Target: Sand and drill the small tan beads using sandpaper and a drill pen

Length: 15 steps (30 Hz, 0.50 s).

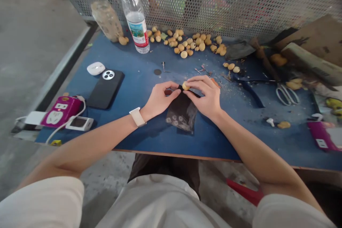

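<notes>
A small dark see-through bag (183,114) hangs between my hands over the blue table, with several pale round pieces showing in its lower part. My left hand (162,99) pinches the bag's top edge at its left corner. At the top right of the bag, my right hand (204,95) has its thumb on the edge, while its fingertips grip a small round tan gourd (185,86) just above the opening. Behind the hands, several similar gourds (184,54) lie in a heap near the mesh panel.
A water bottle (137,28) stands at the back left. Left on the table (133,137) are a black phone (105,91), a white case (96,68) and a purple power strip (62,109). Pliers (252,92) and scissors (287,94) lie to the right.
</notes>
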Each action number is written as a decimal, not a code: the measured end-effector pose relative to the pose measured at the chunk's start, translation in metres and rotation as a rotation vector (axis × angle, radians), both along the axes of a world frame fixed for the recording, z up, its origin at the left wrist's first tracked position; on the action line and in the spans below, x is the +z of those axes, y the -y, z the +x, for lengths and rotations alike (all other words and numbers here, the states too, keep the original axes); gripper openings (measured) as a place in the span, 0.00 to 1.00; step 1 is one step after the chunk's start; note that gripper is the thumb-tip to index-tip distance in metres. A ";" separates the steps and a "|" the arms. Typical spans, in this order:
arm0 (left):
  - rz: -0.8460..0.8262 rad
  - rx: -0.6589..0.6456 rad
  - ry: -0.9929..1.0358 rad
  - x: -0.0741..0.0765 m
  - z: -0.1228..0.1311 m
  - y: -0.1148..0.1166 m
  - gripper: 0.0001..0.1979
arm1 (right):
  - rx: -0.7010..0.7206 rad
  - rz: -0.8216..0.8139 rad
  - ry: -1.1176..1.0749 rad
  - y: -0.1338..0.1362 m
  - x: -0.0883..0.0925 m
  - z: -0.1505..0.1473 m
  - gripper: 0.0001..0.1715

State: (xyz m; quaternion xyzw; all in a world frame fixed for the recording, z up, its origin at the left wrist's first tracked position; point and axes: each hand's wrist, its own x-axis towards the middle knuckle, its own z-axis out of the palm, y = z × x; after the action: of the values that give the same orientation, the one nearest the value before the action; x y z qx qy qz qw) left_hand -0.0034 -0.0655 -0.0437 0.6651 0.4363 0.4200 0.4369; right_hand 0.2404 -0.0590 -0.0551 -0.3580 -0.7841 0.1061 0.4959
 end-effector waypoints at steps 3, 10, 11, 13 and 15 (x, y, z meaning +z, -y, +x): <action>-0.018 0.021 0.064 -0.004 0.001 -0.001 0.10 | 0.003 -0.069 -0.036 0.004 0.002 -0.001 0.10; -0.021 0.019 0.143 0.002 0.003 0.002 0.20 | -0.037 -0.148 -0.261 0.008 0.000 -0.010 0.06; -0.017 0.010 0.160 0.002 0.003 0.002 0.21 | -0.050 -0.157 -0.289 0.008 -0.001 -0.011 0.06; -0.026 -0.012 0.201 0.003 0.003 0.004 0.24 | -0.072 -0.183 -0.315 0.007 -0.002 -0.013 0.10; -0.070 -0.030 0.245 0.004 0.003 0.004 0.27 | -0.079 -0.220 -0.323 0.007 -0.002 -0.014 0.16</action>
State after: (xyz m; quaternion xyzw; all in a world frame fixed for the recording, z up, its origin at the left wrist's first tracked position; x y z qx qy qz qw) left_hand -0.0001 -0.0695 -0.0401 0.5996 0.3842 0.4762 0.5159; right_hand 0.2260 -0.0659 -0.0575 -0.4188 -0.6633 0.2277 0.5768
